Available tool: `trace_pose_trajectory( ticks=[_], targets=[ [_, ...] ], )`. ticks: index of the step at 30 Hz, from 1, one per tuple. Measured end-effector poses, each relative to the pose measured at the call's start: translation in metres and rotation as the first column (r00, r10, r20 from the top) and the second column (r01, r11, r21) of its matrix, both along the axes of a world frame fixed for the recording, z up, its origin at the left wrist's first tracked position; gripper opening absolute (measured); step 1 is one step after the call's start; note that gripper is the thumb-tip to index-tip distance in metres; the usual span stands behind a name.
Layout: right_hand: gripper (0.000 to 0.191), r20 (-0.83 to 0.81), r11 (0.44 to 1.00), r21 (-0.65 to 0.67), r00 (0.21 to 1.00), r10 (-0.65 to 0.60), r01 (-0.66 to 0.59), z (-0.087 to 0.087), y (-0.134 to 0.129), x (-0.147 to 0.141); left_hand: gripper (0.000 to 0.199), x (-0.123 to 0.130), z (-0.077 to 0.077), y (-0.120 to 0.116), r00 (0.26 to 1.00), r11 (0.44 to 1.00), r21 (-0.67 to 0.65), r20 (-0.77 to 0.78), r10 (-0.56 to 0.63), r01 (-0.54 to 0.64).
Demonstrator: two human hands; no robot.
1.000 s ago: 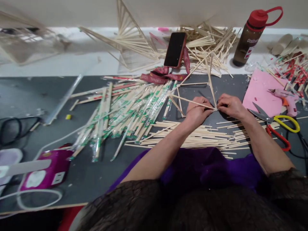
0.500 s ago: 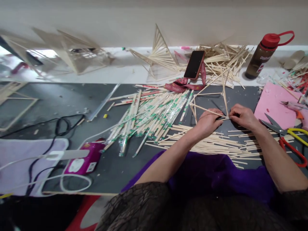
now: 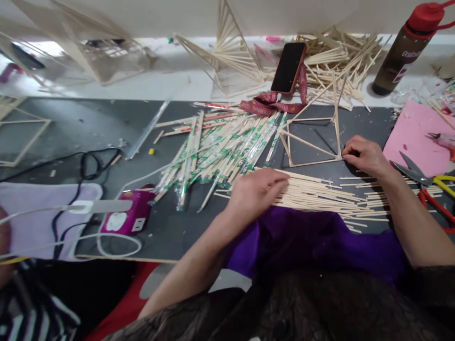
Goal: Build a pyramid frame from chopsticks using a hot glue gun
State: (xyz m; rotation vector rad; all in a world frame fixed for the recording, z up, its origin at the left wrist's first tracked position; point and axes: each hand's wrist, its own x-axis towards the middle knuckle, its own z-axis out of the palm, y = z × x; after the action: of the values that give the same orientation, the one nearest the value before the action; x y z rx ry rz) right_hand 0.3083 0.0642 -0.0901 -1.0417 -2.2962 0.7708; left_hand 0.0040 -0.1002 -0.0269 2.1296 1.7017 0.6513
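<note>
Lettering in view: the red lanyard (image 3: 262, 108) bears the capitals "TERNAL"; from where I stand, the bottle's (image 3: 401, 60) pale wordmark and the stick wrappers' (image 3: 256, 138) green print remain illegible.

Matt bare-wood sticks (image 3: 313, 192) near, matt wooden frame (image 3: 314, 163) beyond, shiny clear plastic wrappers (image 3: 227, 147) to the left, glossy phone screen (image 3: 288, 68) far, smooth plastic bottle (image 3: 401, 59) far right, metal scissor blades (image 3: 419, 173) right, soft-looking purple cloth (image 3: 305, 232) near
</note>
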Motion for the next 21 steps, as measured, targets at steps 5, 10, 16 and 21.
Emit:
trace_pose_trajectory(
  ticks=[5, 10, 16, 21],
  targets=[
    [0.007, -0.020, 1.000, 0.006, 1.000, -0.020, 0.020, 0.000, 0.000, 0.000, 0.023, -0.015, -0.014, 0.029, 0.966, 0.969, 0.000, -0.076, 0.246, -0.247],
    [0.006, -0.023, 0.999, -0.029, 1.000, -0.015, 0.015, 0.005, -0.003, 0.000, 0.031, -0.004, -0.038, 0.060, 0.970, 0.971, -0.067, -0.097, 0.222, -0.229],
    [0.015, -0.022, 0.995, -0.090, 0.999, 0.032, -0.034, 0.008, -0.002, 0.001, 0.017, -0.005, -0.049, 0.066, 0.989, 0.989, -0.008, -0.034, 0.147, -0.147],
    [0.020, -0.017, 0.996, -0.086, 1.000, 0.014, -0.015, 0.006, -0.003, 0.000, 0.013, -0.003, -0.051, 0.065, 0.993, 0.995, 0.018, 0.062, 0.096, -0.098]
  ],
)
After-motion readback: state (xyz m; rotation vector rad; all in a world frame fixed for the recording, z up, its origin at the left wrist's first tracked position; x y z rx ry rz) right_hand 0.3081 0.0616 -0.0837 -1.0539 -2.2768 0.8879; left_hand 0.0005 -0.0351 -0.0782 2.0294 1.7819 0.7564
